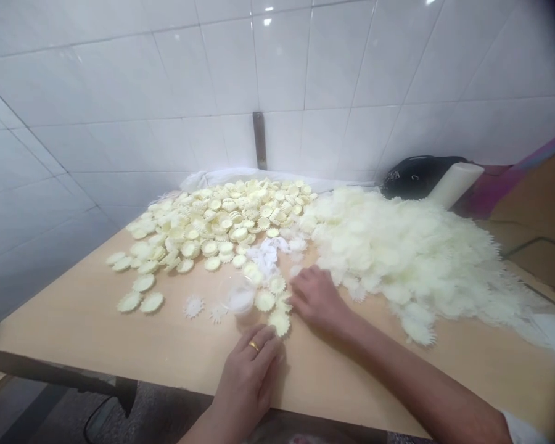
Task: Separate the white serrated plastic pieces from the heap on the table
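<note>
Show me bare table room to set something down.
A wide bare patch of table lies left of the left hand, between three pale discs and the front edge. A smaller one lies between that hand and the right forearm. It is crowded further back, under the thick disc pile and translucent heap, and around the small cup.

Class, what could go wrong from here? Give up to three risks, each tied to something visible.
1. The left hand is near the clear cup; a nudge might tip it.
2. The right hand is close to the pale heap, so the arm could scatter pieces.
3. The disc pile nearly meets that heap, so the two might mix.
</note>
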Demonstrator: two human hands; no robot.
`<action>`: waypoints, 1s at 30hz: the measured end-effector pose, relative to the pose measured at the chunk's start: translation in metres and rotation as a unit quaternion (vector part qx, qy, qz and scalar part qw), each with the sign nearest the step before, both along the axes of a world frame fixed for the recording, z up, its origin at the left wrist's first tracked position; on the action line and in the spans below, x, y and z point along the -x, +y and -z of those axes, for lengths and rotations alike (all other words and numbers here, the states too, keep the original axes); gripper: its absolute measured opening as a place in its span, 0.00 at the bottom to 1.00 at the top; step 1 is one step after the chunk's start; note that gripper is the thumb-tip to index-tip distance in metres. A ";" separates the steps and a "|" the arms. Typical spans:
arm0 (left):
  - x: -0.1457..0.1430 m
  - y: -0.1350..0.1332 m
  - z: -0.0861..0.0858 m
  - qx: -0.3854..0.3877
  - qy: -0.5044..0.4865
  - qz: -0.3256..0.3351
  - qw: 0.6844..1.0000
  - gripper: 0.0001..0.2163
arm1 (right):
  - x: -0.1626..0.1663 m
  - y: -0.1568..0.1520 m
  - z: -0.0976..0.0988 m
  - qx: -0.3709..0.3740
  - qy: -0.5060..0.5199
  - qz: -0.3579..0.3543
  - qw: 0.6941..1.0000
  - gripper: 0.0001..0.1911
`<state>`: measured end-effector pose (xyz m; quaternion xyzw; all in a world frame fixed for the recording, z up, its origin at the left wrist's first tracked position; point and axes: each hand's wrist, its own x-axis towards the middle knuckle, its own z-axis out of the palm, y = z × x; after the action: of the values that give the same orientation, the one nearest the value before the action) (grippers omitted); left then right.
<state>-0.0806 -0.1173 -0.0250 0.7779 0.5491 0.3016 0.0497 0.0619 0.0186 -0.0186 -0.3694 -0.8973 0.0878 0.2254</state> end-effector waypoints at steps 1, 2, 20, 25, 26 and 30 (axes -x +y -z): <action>-0.001 0.002 0.001 0.004 0.003 -0.002 1.000 0.10 | 0.002 0.000 0.003 0.007 -0.006 -0.002 1.000 0.09; -0.002 0.006 0.002 0.009 0.005 -0.004 1.000 0.10 | 0.004 0.000 0.005 0.011 -0.007 0.000 1.000 0.07; -0.048 0.148 -0.027 0.167 -0.480 -0.032 0.861 0.09 | -0.032 0.033 -0.034 0.243 0.399 0.084 0.880 0.07; -0.051 0.153 -0.014 0.237 -0.587 0.046 0.773 0.11 | -0.038 0.046 -0.025 0.390 0.509 0.049 0.765 0.12; -0.052 0.153 -0.012 0.237 -0.583 0.052 0.775 0.10 | -0.039 0.047 -0.024 0.394 0.508 0.048 0.764 0.12; -0.060 0.148 -0.006 0.067 -0.425 -0.025 0.903 0.09 | -0.040 0.049 -0.019 0.379 0.511 0.073 0.768 0.11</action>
<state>-0.0210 0.0305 -0.0191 0.5569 0.5142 0.5671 0.3222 0.1020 0.0676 0.0000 -0.3899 -0.5142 0.5794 0.4979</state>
